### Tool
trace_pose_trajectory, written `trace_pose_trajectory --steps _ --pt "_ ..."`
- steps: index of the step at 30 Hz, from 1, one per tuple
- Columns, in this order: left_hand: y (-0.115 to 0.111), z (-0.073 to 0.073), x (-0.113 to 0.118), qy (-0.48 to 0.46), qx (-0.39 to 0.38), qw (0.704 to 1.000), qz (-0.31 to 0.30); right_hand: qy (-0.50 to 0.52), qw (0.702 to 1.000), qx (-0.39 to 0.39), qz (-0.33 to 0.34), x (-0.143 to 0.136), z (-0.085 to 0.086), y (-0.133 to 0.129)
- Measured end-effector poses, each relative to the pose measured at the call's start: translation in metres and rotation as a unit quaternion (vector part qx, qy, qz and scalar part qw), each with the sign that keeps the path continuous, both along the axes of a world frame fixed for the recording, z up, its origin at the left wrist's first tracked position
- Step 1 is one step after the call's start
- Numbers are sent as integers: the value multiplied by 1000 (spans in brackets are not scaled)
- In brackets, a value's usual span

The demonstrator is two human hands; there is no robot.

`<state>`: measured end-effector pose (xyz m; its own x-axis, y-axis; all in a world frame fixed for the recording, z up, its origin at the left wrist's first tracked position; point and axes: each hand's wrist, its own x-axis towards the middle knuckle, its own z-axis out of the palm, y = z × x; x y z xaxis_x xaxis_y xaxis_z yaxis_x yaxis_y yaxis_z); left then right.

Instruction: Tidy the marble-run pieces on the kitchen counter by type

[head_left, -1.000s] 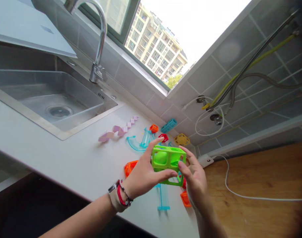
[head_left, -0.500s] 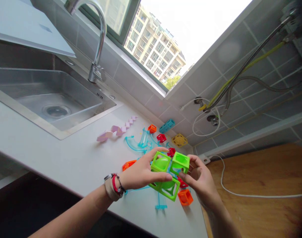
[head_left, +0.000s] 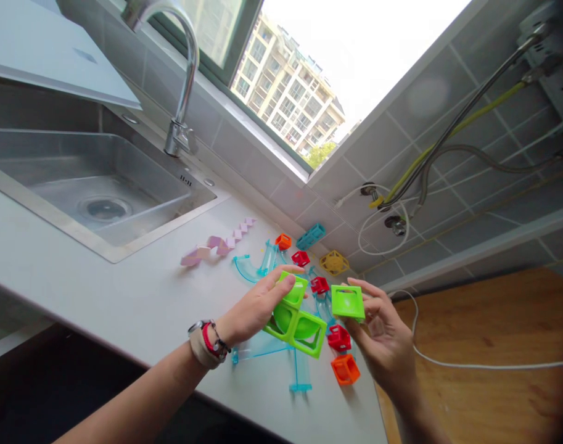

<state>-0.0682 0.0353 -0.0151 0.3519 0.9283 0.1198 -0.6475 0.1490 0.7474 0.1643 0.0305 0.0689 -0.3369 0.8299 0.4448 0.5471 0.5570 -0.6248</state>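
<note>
Bright-green plastic block of joined open-frame cubes, L-shaped as seen: grasped in the left hand, thumb across its upper cube, lower cubes projecting past the fingers toward the right. Single bright-green plastic open-frame cube: pinched between thumb and fingers of the right hand, at the fingertips, apart from the block. Both held above the counter.

Surface: smooth white counter, bearing translucent blue plastic track pieces, small red plastic cubes, an orange plastic cube near the right edge, a lilac zigzag piece, a teal openwork block and a yellow openwork polyhedron.

Room: stainless-steel sink, curved chrome tap, grey tiled wall, brown wooden surface at right.

Change: half a second ago, the single cube sits close beside the block's upper cube; now a wider gap separates them.
</note>
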Motion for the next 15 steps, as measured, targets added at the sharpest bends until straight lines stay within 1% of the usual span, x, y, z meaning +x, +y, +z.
trace_pose_trajectory --steps 4,6,7,9,11,15 --pt "-1 -1 -3 65 30 997 32 13 1000 20 -12 1 -5 -3" --pt "-2 -1 -3 92 45 994 46 -9 998 50 -27 2 -6 -5" --pt "-2 0 -3 99 50 993 49 -35 997 68 -28 2 -6 -5" --pt "-4 0 -1 109 59 991 51 -103 989 109 -13 1 -4 -5" --pt "-5 1 1 121 67 989 46 -161 977 140 19 -3 1 -4" --pt "-5 2 1 143 76 986 47 -207 962 166 59 -11 9 1"
